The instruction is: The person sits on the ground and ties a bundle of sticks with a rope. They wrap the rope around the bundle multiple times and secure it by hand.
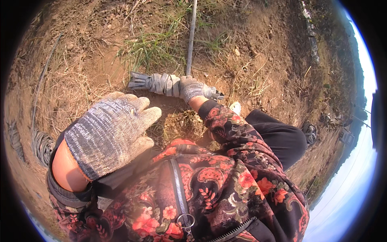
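Observation:
My right hand (192, 88), in a grey-and-white knit glove, is closed around the right half of a bundle of flat grey tape or hose (164, 84). The bundle lies crosswise just above the soil, with turns wound about its middle and folded ends sticking out at both sides. From beside my right hand, a narrow grey strip (191, 39) runs straight away to the top of the view. My left hand (112, 133), gloved alike, is raised close to the camera, left of the bundle and apart from it. Its fingers are slightly spread; nothing shows in it, though the palm is hidden.
A coil of similar grey tape (43, 146) lies at the left, with a strip (45, 71) leading upward from it. Green grass (154, 50) and dry straw cover parts of the brown soil. A shoe (235, 108) shows beside my right forearm. A pale strip (310, 30) lies at upper right.

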The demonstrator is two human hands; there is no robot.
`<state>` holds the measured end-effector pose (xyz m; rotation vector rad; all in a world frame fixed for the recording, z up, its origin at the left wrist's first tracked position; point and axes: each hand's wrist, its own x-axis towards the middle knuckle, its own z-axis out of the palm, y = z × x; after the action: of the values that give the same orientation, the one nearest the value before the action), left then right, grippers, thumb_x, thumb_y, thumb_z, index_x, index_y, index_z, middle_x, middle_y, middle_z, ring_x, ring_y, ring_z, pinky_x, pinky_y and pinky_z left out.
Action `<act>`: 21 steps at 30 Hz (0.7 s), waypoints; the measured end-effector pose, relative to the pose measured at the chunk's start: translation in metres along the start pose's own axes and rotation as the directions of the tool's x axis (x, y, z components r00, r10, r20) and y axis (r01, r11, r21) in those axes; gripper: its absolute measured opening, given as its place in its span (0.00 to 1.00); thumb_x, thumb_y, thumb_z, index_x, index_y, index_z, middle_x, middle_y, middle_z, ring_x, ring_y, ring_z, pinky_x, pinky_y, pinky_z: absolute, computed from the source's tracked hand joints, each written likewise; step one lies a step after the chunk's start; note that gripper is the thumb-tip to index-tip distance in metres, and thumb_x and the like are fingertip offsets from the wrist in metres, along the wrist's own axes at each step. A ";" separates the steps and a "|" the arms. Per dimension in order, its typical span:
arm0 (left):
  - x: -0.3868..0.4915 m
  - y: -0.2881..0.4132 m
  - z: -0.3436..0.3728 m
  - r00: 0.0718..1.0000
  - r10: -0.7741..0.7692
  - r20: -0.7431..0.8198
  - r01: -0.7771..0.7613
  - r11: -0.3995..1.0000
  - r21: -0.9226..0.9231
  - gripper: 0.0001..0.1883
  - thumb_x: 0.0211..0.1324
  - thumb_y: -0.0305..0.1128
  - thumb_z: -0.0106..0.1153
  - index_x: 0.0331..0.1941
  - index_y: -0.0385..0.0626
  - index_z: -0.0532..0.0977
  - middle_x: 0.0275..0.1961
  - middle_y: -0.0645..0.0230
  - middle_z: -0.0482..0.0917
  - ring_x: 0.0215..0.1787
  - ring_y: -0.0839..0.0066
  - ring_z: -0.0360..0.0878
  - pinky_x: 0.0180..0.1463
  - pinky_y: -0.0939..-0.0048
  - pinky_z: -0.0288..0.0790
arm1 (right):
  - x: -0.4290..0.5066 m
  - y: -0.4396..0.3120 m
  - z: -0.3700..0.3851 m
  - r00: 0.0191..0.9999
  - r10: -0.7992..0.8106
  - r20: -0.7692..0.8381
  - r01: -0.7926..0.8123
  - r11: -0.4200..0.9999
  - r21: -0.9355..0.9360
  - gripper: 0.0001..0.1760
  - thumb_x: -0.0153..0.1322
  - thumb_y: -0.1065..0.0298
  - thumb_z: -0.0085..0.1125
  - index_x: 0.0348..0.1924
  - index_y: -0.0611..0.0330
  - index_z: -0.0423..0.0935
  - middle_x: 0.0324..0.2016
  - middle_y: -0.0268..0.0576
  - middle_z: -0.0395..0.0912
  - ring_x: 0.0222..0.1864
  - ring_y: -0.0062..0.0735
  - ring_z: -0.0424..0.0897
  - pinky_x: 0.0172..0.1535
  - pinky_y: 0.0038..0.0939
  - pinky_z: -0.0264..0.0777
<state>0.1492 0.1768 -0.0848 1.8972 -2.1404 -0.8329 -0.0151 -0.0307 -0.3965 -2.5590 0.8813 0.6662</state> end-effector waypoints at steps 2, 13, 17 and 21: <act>0.001 0.001 0.000 1.000 0.020 0.001 -0.020 1.000 0.005 0.25 0.61 0.42 0.62 0.59 0.41 0.77 0.61 0.51 0.79 0.64 0.51 0.75 0.70 0.51 0.66 | -0.017 -0.011 0.028 0.991 -0.075 -0.109 0.060 0.990 -0.129 0.28 0.70 0.61 0.57 0.62 0.59 0.71 0.62 0.59 0.73 0.61 0.61 0.76 0.62 0.58 0.68; 0.007 0.010 -0.008 0.997 0.001 0.079 -0.001 1.000 0.009 0.24 0.63 0.43 0.59 0.59 0.43 0.76 0.58 0.52 0.78 0.62 0.50 0.75 0.70 0.51 0.65 | 0.010 -0.004 0.053 0.927 -0.117 -0.356 0.040 0.976 -0.216 0.36 0.73 0.61 0.52 0.75 0.51 0.58 0.66 0.59 0.65 0.70 0.61 0.63 0.72 0.64 0.50; 0.009 0.007 -0.012 0.997 -0.009 0.074 0.012 0.999 -0.044 0.22 0.62 0.44 0.60 0.56 0.43 0.77 0.56 0.54 0.79 0.61 0.50 0.75 0.69 0.51 0.65 | 0.033 -0.003 0.017 0.982 -0.090 -0.169 0.061 0.984 -0.168 0.36 0.73 0.64 0.56 0.74 0.41 0.60 0.59 0.48 0.74 0.63 0.50 0.73 0.65 0.57 0.62; 0.009 0.003 -0.012 0.998 0.036 0.054 -0.034 0.999 -0.027 0.21 0.62 0.44 0.60 0.54 0.45 0.79 0.56 0.57 0.80 0.62 0.52 0.75 0.70 0.52 0.65 | 0.033 -0.003 0.003 0.978 -0.185 -0.096 0.161 0.964 -0.212 0.27 0.75 0.64 0.55 0.68 0.45 0.66 0.56 0.48 0.79 0.59 0.49 0.78 0.58 0.53 0.67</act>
<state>0.1507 0.1649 -0.0759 1.8400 -2.1762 -0.9104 0.0086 -0.0432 -0.4158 -2.8421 0.6412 0.5879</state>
